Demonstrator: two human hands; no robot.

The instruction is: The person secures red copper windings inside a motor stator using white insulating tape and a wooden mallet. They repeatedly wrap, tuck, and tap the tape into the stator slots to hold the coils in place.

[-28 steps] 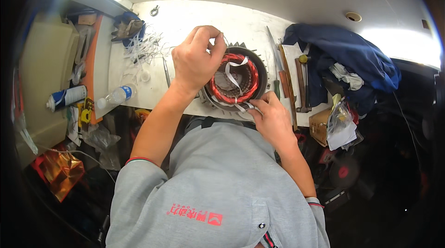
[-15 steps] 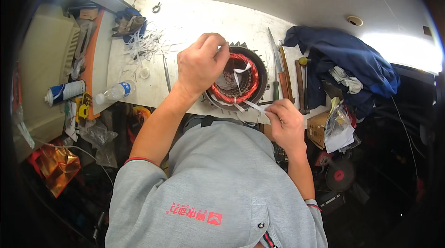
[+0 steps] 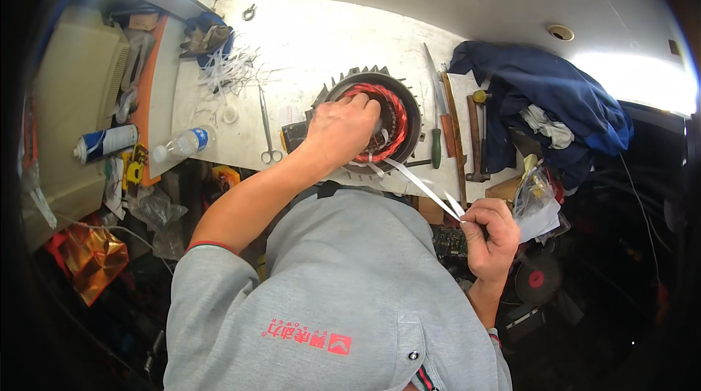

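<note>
A finned dark motor housing [image 3: 411, 123] sits on the white bench, with a ring of red coil windings [image 3: 398, 121] inside it. My left hand [image 3: 342, 128] reaches over the housing's left part, its curled fingers down inside the ring; what they grip, if anything, is hidden. A white tape [image 3: 427, 186] runs taut from the coil's lower side toward the lower right, where my right hand [image 3: 488, 234] pinches its end beyond the bench's front edge. Scissors [image 3: 272, 154] lie left of the housing. A green-handled tool [image 3: 436, 148] lies just right of it.
Tape scraps [image 3: 223, 72], a plastic bottle [image 3: 186, 144] and a spray can [image 3: 106, 144] are at the left. At the right lie several long tools [image 3: 458, 143], navy cloth [image 3: 577, 95] and a cardboard box with bags [image 3: 504, 190]. A metal eye ring [image 3: 248, 13] lies at the back.
My left hand has moved down and into the coil ring. My right hand has moved right and toward me from the housing's rim, drawing out a longer length of white tape.
</note>
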